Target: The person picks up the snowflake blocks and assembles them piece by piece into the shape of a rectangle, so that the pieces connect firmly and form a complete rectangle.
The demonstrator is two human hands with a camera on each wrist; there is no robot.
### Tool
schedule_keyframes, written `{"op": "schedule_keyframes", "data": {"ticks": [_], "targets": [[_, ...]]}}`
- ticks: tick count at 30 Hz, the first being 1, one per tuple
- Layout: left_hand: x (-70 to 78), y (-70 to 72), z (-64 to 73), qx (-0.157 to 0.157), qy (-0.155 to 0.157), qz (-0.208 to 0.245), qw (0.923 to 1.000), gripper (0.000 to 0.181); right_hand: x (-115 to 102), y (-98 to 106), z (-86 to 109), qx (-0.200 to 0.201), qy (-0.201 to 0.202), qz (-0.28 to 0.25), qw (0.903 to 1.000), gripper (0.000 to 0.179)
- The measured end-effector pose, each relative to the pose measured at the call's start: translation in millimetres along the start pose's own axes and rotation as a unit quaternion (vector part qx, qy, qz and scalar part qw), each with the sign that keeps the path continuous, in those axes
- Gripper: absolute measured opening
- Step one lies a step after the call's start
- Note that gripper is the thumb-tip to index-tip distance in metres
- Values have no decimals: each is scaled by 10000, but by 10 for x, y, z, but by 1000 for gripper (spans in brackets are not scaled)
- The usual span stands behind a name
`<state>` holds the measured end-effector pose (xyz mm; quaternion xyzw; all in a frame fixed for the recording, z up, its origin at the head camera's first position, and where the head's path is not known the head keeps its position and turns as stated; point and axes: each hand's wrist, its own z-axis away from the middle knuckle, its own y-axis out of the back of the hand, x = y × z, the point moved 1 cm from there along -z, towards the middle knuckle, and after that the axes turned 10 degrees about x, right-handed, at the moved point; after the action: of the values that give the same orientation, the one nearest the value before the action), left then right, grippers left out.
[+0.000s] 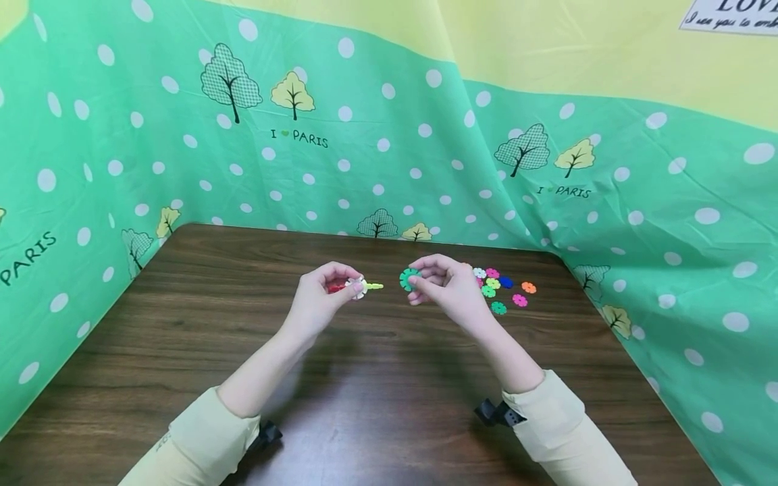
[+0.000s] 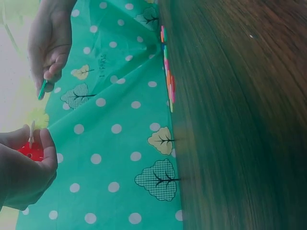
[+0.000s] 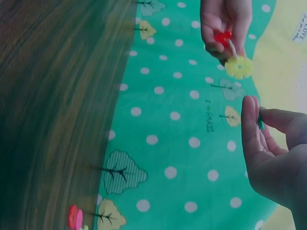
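My left hand (image 1: 317, 297) pinches a small chain of snowflake-shaped plastic discs above the table. In it a white disc (image 1: 360, 289) stands between a red disc (image 2: 31, 151) and a yellow disc (image 3: 239, 67), which points toward the right hand. Thumb and fingers of my right hand (image 1: 451, 289) pinch a green disc (image 1: 408, 279) by its edge, its flat face showing in the head view. A short gap separates the green disc from the yellow one. Part of the red disc is hidden by the left fingers.
Several loose discs lie on the brown wooden table (image 1: 377, 391) beyond the right hand, among them an orange disc (image 1: 529, 287), a pink disc (image 1: 519, 300), a blue disc (image 1: 506, 282) and another green disc (image 1: 498, 308). A green dotted curtain (image 1: 365, 169) hangs behind the table.
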<state>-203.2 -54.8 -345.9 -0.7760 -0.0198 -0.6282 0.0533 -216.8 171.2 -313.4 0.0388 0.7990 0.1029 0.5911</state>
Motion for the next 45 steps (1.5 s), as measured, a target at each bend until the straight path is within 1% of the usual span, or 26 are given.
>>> {"op": "schedule_keyframes", "data": {"ticks": [7,13,17,22,26,34,38,45], "targets": [[-5,-28,17,53,-103,-56,9999,18,22,-120,23,-83,-231,-135,9996,27],[-28,-55,22,80,-186,-95,9997,18,45,-196,31,-185,-208,-147,9995,26],[-47,-61,25,119,-284,-122,9995,17,45,-238,31,-225,-221,-280,9991,25],[-59,-47,26,176,-356,-221,9990,16,34,-266,37,-155,-262,-346,9989,24],[-38,-36,39,174,-472,-298,9983,16,32,-284,52,-67,-218,-388,9990,23],[-8,-10,49,140,-552,-443,9974,15,87,-361,62,171,-221,-778,9966,21],[2,6,57,80,-561,-532,9970,15,114,-378,78,184,-293,-833,9959,20],[-15,13,65,33,-534,-668,9963,15,149,-396,92,88,-288,-792,9964,19]]}}
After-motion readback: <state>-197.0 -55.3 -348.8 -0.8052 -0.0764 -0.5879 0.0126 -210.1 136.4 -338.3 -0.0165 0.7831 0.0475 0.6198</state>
